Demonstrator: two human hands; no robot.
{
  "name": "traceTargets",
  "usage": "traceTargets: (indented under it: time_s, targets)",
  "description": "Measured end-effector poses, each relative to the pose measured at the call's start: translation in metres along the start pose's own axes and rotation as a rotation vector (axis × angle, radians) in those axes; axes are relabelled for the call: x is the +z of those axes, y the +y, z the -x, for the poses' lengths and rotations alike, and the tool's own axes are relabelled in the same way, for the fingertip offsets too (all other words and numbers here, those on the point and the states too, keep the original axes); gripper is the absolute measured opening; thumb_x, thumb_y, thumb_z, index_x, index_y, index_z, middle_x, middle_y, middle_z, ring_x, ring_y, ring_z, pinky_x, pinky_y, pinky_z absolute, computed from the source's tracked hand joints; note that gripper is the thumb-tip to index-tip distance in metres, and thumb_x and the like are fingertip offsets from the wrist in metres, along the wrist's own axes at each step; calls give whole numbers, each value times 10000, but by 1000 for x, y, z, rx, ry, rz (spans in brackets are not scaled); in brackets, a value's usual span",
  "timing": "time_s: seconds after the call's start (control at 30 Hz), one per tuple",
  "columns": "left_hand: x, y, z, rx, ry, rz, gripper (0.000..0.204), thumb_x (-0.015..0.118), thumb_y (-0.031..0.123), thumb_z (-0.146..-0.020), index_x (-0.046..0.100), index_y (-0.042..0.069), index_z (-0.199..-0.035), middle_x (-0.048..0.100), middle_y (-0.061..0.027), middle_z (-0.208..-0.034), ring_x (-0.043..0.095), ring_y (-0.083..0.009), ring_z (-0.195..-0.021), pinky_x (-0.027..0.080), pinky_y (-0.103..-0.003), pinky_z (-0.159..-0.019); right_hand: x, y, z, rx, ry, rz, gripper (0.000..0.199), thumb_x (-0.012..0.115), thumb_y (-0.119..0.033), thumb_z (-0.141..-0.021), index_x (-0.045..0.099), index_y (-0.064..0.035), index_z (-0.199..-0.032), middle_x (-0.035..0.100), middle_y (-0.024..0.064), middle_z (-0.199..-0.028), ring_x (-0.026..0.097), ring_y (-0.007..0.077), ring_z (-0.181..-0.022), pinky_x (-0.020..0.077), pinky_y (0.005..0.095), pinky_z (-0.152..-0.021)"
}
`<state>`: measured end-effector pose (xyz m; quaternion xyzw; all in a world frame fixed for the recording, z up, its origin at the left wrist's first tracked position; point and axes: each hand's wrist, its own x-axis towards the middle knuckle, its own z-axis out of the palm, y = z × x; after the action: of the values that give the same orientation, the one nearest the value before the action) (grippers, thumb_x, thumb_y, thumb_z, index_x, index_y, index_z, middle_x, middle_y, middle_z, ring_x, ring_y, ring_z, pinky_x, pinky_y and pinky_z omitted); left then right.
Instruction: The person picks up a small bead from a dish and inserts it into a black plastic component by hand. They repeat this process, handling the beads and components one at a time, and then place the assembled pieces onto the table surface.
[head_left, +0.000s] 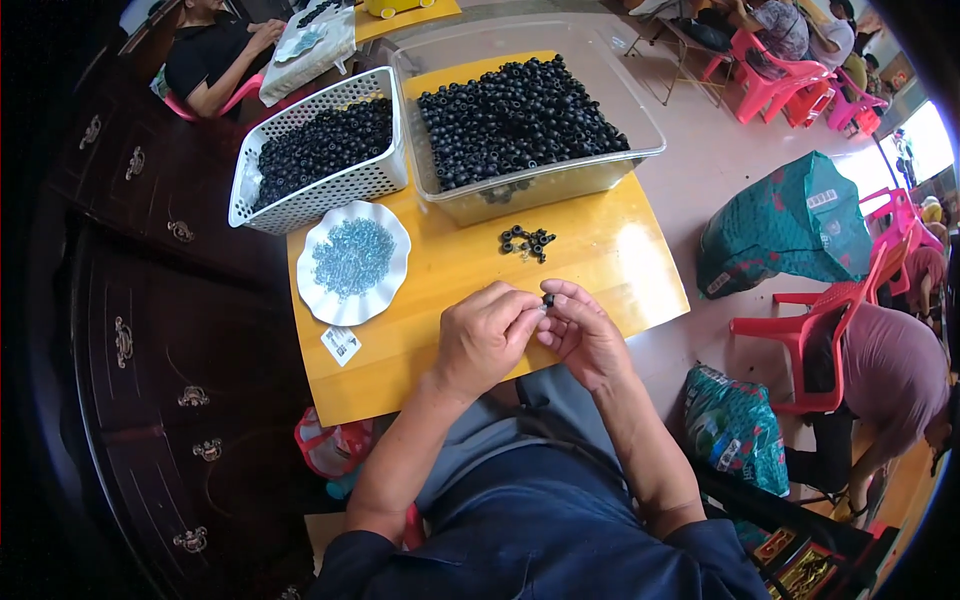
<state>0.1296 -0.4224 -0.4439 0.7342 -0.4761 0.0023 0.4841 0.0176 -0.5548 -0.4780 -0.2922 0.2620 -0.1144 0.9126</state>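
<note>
My right hand [585,335] pinches a small round black part [548,299] between thumb and fingertips, above the near edge of the yellow table. Against it, the thumb and forefinger of my left hand [487,335] are closed together. Something tiny and pale shows at those left fingertips, too small to name. Beyond my hands lies a loose group of black ring-like parts [526,243] on the table. To the left, a white wavy-edged plate [390,281] holds many small clear light-blue pieces [352,257].
A clear plastic bin [560,183] and a white perforated basket [318,188], both full of black parts, stand at the table's [610,250] far side. Dark drawers [190,330] line my left. Green bags [790,225] and red chairs [800,340] with seated people are at right.
</note>
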Motion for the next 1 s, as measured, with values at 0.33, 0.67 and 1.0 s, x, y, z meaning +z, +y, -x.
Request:
traceTargets:
  time_s: [0.33,0.67,1.0]
  targets:
    - [2,-6,-7,116,-34,-173,94,765,28,-797,702,55,-861,663,-92,-782,664,-266,-685,518,-358,-596,-5,4,-4,-72,32,219,182,650,-153,-979,657,-32,-1116,691,50,-894,656,129,-791,534,268,-730]
    - [-5,-12,-23,-420,-447,540,78,783,9,-824,711,4,-855,626,56,-716,534,1,-629,421,-211,-551,-39,-13,5,61,-253,214,213,713,-190,-956,662,-52,-1109,730,71,-967,704,152,-851,571,298,-793]
    - [36,-45,-71,17,-249,-422,116,739,133,-833,712,65,-923,684,-108,-895,686,-333,-795,551,-433,-713,-54,-23,6,17,-107,-40,207,678,-184,-987,621,-74,-1152,727,75,-1019,706,133,-825,591,299,-785]
